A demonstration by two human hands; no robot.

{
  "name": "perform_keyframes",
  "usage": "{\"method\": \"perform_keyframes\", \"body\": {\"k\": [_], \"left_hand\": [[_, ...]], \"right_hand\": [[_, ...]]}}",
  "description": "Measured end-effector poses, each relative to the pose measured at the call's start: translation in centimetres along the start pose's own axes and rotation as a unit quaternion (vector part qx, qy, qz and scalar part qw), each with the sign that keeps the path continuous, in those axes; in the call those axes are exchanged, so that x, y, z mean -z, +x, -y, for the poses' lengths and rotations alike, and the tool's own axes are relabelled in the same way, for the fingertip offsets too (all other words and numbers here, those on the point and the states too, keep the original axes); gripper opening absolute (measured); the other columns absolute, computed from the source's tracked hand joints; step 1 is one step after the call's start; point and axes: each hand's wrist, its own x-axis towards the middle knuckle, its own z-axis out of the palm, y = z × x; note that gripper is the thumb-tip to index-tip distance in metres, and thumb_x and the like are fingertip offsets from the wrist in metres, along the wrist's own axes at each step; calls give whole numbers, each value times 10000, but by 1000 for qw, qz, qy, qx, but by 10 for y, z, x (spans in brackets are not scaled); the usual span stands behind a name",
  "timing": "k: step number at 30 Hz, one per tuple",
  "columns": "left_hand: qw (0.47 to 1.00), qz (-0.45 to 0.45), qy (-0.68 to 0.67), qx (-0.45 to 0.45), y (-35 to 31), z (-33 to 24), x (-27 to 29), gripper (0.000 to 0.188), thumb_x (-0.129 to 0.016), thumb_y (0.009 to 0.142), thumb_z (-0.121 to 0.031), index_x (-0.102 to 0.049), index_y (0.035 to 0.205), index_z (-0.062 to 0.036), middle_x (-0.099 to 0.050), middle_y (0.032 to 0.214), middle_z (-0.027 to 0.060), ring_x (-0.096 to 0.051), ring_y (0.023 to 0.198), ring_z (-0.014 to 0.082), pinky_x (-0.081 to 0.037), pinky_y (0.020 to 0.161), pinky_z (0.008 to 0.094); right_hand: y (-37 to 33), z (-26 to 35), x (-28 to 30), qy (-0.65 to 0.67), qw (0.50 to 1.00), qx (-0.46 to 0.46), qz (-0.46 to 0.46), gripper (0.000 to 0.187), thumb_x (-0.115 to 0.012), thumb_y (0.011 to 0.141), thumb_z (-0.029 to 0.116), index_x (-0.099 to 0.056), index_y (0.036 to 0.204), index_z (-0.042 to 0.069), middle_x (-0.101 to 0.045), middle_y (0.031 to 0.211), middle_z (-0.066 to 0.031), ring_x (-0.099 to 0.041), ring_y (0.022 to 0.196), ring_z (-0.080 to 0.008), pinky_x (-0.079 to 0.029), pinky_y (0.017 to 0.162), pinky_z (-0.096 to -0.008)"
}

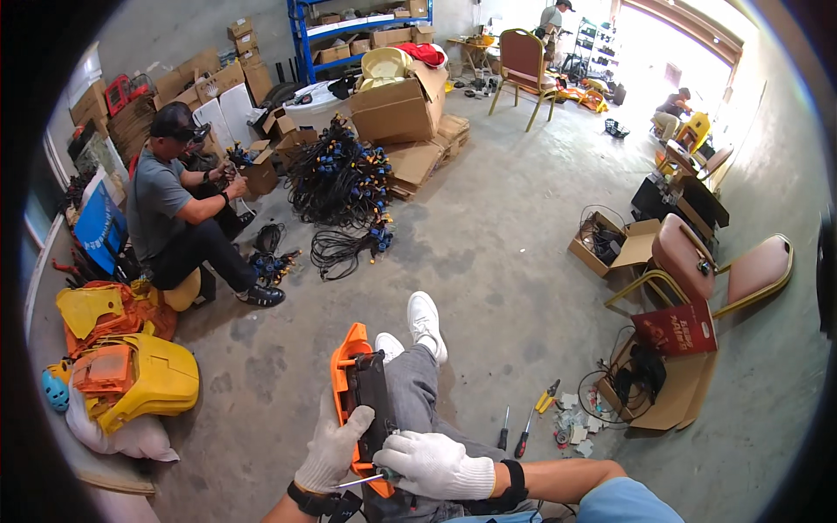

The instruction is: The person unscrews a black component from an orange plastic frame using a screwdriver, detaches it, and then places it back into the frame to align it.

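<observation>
An orange plastic housing (347, 341) with a black box-like part (371, 397) set in it rests on my lap along the grey trouser leg. My left hand (333, 443), in a whitish knit glove, grips the housing's left side, thumb over the black part. My right hand (436, 464), gloved too, is closed over the near end of the housing. From under its fingers a screwdriver (361, 481) shows a thin metal shaft pointing left; its handle is mostly hidden by the fingers.
Two more screwdrivers (522, 436) and yellow-handled pliers (547, 397) lie on the floor at right, beside scattered scraps (578, 423). An open carton (676, 405) stands beyond. Yellow plastic shells (166, 375) are piled left; a seated co-worker (179, 196) handles a cable near heaped black cables (340, 179).
</observation>
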Motion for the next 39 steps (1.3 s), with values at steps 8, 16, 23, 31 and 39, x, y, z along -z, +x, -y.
{"method": "perform_keyframes", "body": {"k": [8, 16, 23, 31, 39], "left_hand": [[999, 13, -7, 35, 0, -10, -8, 662, -730, 1026, -174, -400, 1579, -21, -608, 1291, 78, -625, 1117, 171, -567, 971, 332], [1000, -2, 19, -13, -3, -13, -7, 663, -742, 1044, -263, -420, 1566, -10, -598, 1343, 96, -614, 1141, 185, -555, 1005, 357], [1000, 12, -8, -10, -6, -16, -11, 718, -747, 1047, -267, -374, 1589, 22, -573, 1373, 116, -593, 1214, 193, -530, 1065, 364], [1000, 12, -12, 23, -6, -12, -9, 763, -724, 1056, -237, -305, 1647, 1, -543, 1436, 135, -579, 1274, 212, -542, 1066, 366], [999, 13, 42, -21, -1, 0, -7, 825, -733, 1048, -251, -265, 1682, -6, -535, 1478, 163, -567, 1323, 247, -488, 1151, 396]], "right_hand": [[-6, -5, 0, -35, 998, 16, -44, 338, -743, 896, 193, -656, 1212, 107, -608, 1089, -80, -701, 1025, -273, -641, 743, -414], [2, 3, 12, -93, 995, 8, 16, 411, -756, 853, 189, -661, 1246, 111, -620, 1075, -75, -700, 1007, -261, -646, 736, -406], [-4, 9, 10, -75, 997, -4, -6, 470, -851, 802, 210, -705, 1240, 123, -676, 1084, -65, -705, 977, -271, -614, 772, -415], [-7, 13, 16, -63, 998, -30, 3, 478, -839, 815, 206, -707, 1269, 140, -675, 1104, -74, -706, 1016, -296, -613, 802, -423], [-7, 13, 10, -79, 996, -36, -5, 462, -855, 791, 181, -722, 1233, 150, -677, 1069, -58, -707, 1012, -295, -603, 816, -437]]}}
